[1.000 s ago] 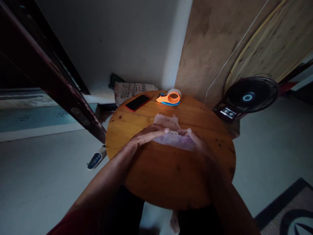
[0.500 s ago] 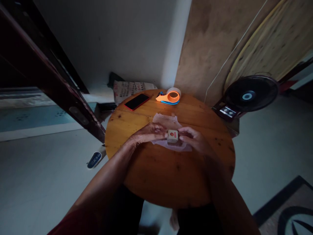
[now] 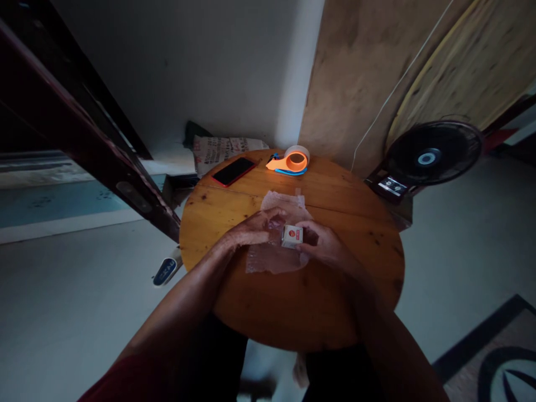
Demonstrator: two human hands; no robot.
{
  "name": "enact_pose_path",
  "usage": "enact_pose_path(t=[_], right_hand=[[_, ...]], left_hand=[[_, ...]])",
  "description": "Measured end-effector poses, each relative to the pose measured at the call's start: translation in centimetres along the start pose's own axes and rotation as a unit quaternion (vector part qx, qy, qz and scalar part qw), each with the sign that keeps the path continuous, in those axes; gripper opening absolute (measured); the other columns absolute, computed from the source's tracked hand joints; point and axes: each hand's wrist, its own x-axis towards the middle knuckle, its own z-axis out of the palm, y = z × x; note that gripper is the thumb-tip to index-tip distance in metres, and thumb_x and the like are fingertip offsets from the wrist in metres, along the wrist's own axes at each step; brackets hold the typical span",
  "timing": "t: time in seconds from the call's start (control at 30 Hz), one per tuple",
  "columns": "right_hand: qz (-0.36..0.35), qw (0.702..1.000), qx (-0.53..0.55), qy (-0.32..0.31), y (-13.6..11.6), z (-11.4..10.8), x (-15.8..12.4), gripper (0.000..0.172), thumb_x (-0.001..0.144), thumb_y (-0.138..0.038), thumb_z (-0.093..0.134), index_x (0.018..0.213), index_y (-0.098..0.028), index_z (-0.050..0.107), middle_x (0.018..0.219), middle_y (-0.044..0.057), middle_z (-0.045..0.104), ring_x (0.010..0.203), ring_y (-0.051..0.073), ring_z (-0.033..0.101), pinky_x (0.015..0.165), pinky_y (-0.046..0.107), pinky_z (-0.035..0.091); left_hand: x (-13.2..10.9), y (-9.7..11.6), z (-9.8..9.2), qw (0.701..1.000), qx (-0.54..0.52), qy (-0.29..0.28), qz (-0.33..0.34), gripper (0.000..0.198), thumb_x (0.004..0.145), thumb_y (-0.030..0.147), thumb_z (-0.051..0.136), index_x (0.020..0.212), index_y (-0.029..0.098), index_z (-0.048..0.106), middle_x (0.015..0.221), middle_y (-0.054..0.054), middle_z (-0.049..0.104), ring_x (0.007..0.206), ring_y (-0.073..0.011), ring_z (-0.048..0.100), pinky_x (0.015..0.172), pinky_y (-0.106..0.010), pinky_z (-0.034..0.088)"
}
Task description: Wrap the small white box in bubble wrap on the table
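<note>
A small white box (image 3: 292, 235) with a red round mark sits over a sheet of bubble wrap (image 3: 272, 261) on the round wooden table (image 3: 305, 312). My right hand (image 3: 322, 241) grips the box's right side between thumb and fingers. Just left of the box is my left hand (image 3: 255, 228), its thumb and fingers apart with a gap to the box. Part of the wrap is hidden under the box and hands.
Toward the table's back lie a phone (image 3: 233, 171) with a red edge and an orange tape dispenser (image 3: 288, 162). A printed sack (image 3: 226, 151) leans at the wall behind. On the right stands a black fan (image 3: 433, 153).
My left hand has come off the box and opened. With my right hand, the box has shifted slightly left and nearer. The bubble wrap now lies flatter and spreads further toward me.
</note>
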Motion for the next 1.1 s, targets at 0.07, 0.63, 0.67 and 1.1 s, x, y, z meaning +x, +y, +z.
enact_pose_path(t=[0.07,0.63,0.67,1.1], right_hand=[[-0.008,1.0,0.007,-0.022,-0.2,-0.1,-0.1,0.034,0.072,-0.026,0.07,0.106,-0.024,0.061,0.103,0.002,0.068,0.094,0.021,0.063,0.085,0.035,0.049],[-0.052,0.993,-0.072,-0.079,-3.7,-2.5,-4.6,0.042,0.072,-0.041,0.073,0.109,-0.026,0.059,0.116,0.004,0.059,0.106,0.024,0.056,0.092,0.037,0.044],[-0.065,0.989,-0.094,-0.089,-3.7,-2.1,-5.1,0.046,0.07,-0.041,0.076,0.11,-0.027,0.059,0.118,0.004,0.058,0.108,0.024,0.054,0.093,0.037,0.044],[-0.085,0.979,-0.167,0.076,-2.7,0.4,-4.9,0.018,0.09,-0.025,0.048,0.079,-0.021,0.062,0.093,0.005,0.062,0.085,0.018,0.059,0.077,0.032,0.046]], left_hand=[[0.1,-0.2,0.0,1.0,-0.004,0.001,0.005,0.048,0.067,0.013,0.064,0.114,0.019,0.056,0.109,-0.007,0.066,0.1,-0.0206,0.062,0.087,-0.036,0.049],[0.2,0.0,0.5,1.0,-0.024,0.011,0.002,0.039,0.066,0.016,0.063,0.104,0.016,0.061,0.11,-0.009,0.066,0.103,-0.0234,0.061,0.09,-0.04,0.048],[0.2,0.0,0.5,1.0,-0.027,0.014,0.0,0.038,0.067,0.017,0.063,0.105,0.015,0.06,0.11,-0.009,0.066,0.103,-0.0237,0.061,0.089,-0.039,0.048],[-0.8,3.4,2.6,0.999,0.002,-0.005,-0.05,0.037,0.081,0.045,0.061,0.102,0.015,0.067,0.088,-0.005,0.068,0.074,-0.0169,0.061,0.065,-0.027,0.047]])
